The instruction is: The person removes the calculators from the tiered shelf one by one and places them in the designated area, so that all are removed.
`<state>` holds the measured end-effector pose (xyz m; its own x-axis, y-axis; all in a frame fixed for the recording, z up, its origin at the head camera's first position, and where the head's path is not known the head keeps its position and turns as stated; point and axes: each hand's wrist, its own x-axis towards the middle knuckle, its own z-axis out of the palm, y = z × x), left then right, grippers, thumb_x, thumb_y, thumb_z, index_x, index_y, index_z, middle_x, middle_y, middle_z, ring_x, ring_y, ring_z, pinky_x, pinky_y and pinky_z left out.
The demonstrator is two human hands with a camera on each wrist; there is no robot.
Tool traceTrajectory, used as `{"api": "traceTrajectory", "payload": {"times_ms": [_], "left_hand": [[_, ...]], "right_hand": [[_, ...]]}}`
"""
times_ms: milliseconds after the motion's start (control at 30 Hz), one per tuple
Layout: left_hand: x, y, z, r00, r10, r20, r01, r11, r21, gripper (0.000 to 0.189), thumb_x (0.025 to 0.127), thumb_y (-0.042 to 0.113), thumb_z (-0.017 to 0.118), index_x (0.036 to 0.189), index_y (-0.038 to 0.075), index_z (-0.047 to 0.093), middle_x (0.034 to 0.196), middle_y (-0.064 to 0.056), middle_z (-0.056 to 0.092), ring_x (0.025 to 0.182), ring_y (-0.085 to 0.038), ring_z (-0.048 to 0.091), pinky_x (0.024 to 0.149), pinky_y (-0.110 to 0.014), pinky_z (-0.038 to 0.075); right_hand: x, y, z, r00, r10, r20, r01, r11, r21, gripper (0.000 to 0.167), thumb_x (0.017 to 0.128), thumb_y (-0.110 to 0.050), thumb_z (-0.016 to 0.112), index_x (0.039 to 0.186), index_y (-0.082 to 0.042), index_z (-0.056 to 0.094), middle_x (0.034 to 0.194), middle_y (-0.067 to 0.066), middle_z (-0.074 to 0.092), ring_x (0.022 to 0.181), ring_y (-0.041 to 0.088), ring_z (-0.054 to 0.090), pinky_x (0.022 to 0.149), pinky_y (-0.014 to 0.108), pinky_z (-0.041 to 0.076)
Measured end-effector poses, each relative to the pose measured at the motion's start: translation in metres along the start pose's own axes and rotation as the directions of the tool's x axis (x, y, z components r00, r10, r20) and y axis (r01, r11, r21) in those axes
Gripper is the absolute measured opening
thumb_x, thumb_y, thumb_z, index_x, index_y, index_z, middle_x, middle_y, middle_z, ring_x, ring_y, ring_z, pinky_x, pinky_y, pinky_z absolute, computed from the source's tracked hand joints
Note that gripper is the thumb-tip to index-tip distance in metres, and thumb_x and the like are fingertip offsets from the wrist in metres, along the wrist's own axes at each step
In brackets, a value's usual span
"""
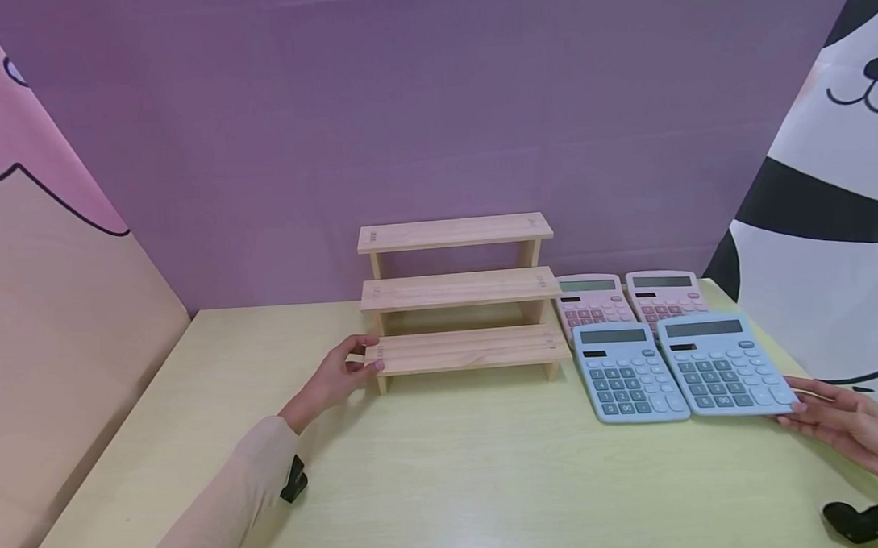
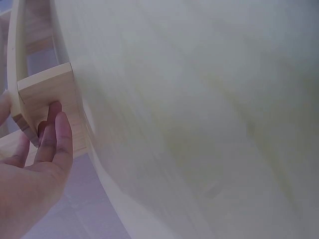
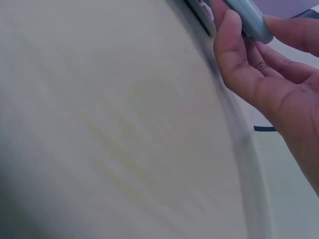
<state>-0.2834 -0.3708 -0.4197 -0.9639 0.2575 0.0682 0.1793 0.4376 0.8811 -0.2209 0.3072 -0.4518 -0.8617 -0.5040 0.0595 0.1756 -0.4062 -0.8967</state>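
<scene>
A three-tier wooden step shelf (image 1: 471,349) stands at the back of the table. My left hand (image 1: 344,374) grips the left end of its lowest board, fingers curled under the board in the left wrist view. At the right, my right hand (image 1: 851,425) pinches the lower right corner of a light blue calculator (image 1: 725,369) between thumb and fingers. That calculator's edge (image 3: 254,25) shows between the fingertips in the right wrist view. A second blue calculator (image 1: 627,376) lies just left of it. Two pink calculators (image 1: 592,301) lie behind the blue ones, partly covered by them.
A pale wood-grain table (image 1: 446,475) carries everything. Behind it hangs a purple backdrop (image 1: 433,105). Side panels with cartoon prints flank the table: a pink and beige one (image 1: 54,263) at the left, a panda one (image 1: 830,252) at the right.
</scene>
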Motion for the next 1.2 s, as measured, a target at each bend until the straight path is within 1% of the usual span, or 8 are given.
{"api": "traceTrajectory", "payload": {"times_ms": [233, 367, 533, 700, 900, 1000, 1133, 1200], "left_hand": [[0.0019, -0.0004, 0.0001, 1.0, -0.001, -0.006, 0.001, 1.0, 0.02, 0.049, 0.088, 0.02, 0.06, 0.132, 0.006, 0.042, 0.124, -0.019, 0.044, 0.109, -0.034, 0.052, 0.088, -0.035, 0.05], [0.0019, -0.0003, 0.0, 1.0, -0.004, 0.0, 0.004, 1.0, 0.013, 0.049, 0.089, 0.02, 0.06, 0.132, 0.005, 0.042, 0.125, -0.02, 0.043, 0.109, -0.035, 0.052, 0.087, -0.035, 0.051], [0.0012, 0.0018, 0.0007, 1.0, -0.011, -0.002, 0.011, 1.0, 0.009, 0.049, 0.089, 0.017, 0.059, 0.132, 0.002, 0.04, 0.125, -0.021, 0.042, 0.108, -0.035, 0.052, 0.085, -0.036, 0.051], [0.0014, 0.0031, 0.0011, 1.0, -0.018, -0.009, 0.018, 1.0, 0.005, 0.048, 0.09, 0.013, 0.058, 0.132, -0.001, 0.039, 0.123, -0.023, 0.043, 0.107, -0.037, 0.052, 0.086, -0.038, 0.051], [0.0005, 0.0026, 0.0003, 1.0, -0.024, -0.004, 0.024, 1.0, -0.001, 0.049, 0.089, 0.017, 0.059, 0.132, 0.002, 0.041, 0.12, -0.02, 0.044, 0.104, -0.033, 0.055, 0.081, -0.032, 0.053], [0.0006, 0.0017, 0.0, 1.0, -0.025, -0.001, 0.025, 1.0, -0.003, 0.048, 0.089, 0.018, 0.06, 0.131, 0.004, 0.042, 0.121, -0.02, 0.044, 0.105, -0.033, 0.055, 0.081, -0.032, 0.053], [0.0007, 0.0018, 0.0002, 0.999, -0.036, -0.009, 0.036, 0.999, 0.001, 0.049, 0.088, 0.019, 0.06, 0.132, 0.006, 0.042, 0.121, -0.018, 0.044, 0.106, -0.033, 0.054, 0.083, -0.032, 0.052], [0.0007, 0.0018, 0.0002, 0.999, -0.036, -0.009, 0.036, 0.999, 0.005, 0.049, 0.089, 0.019, 0.06, 0.132, 0.006, 0.042, 0.121, -0.018, 0.043, 0.107, -0.033, 0.054, 0.083, -0.033, 0.052]], "right_hand": [[0.001, -0.0011, -0.0015, 0.999, 0.028, 0.021, -0.028, 1.0, 0.004, 0.054, 0.096, 0.011, 0.021, 0.12, -0.018, 0.058, 0.114, 0.0, 0.063, 0.103, 0.02, 0.062, 0.088, 0.033, 0.051], [0.0017, -0.0023, -0.0011, 0.999, 0.044, 0.028, -0.044, 0.999, 0.013, 0.054, 0.096, 0.011, 0.02, 0.12, -0.018, 0.058, 0.114, -0.001, 0.063, 0.103, 0.02, 0.061, 0.089, 0.033, 0.05], [0.003, -0.0041, 0.0004, 0.998, 0.058, 0.011, -0.059, 0.998, 0.029, 0.054, 0.095, 0.011, 0.02, 0.118, -0.017, 0.06, 0.113, 0.0, 0.063, 0.102, 0.021, 0.062, 0.088, 0.034, 0.051], [0.0044, -0.0065, 0.0014, 0.996, 0.089, 0.024, -0.09, 0.993, 0.069, 0.055, 0.095, 0.012, 0.018, 0.117, -0.016, 0.061, 0.113, 0.002, 0.063, 0.103, 0.022, 0.061, 0.089, 0.035, 0.05], [0.0051, -0.0084, 0.0032, 0.994, 0.112, 0.014, -0.113, 0.991, 0.07, 0.056, 0.095, 0.011, 0.017, 0.115, -0.015, 0.063, 0.112, 0.002, 0.064, 0.103, 0.022, 0.062, 0.089, 0.035, 0.05], [0.005, -0.0084, 0.0047, 0.992, 0.118, -0.034, -0.116, 0.992, 0.052, 0.055, 0.095, 0.01, 0.019, 0.112, -0.016, 0.064, 0.109, 0.001, 0.065, 0.1, 0.022, 0.062, 0.087, 0.036, 0.051], [0.005, -0.0081, 0.0065, 0.984, 0.131, -0.117, -0.13, 0.991, 0.013, 0.053, 0.095, 0.01, 0.023, 0.107, -0.019, 0.066, 0.104, -0.001, 0.065, 0.096, 0.021, 0.064, 0.083, 0.037, 0.053], [0.0051, -0.0083, 0.0068, 0.985, 0.132, -0.112, -0.132, 0.991, 0.012, 0.054, 0.095, 0.011, 0.022, 0.107, -0.019, 0.066, 0.105, -0.001, 0.065, 0.096, 0.021, 0.064, 0.084, 0.036, 0.053]]}}
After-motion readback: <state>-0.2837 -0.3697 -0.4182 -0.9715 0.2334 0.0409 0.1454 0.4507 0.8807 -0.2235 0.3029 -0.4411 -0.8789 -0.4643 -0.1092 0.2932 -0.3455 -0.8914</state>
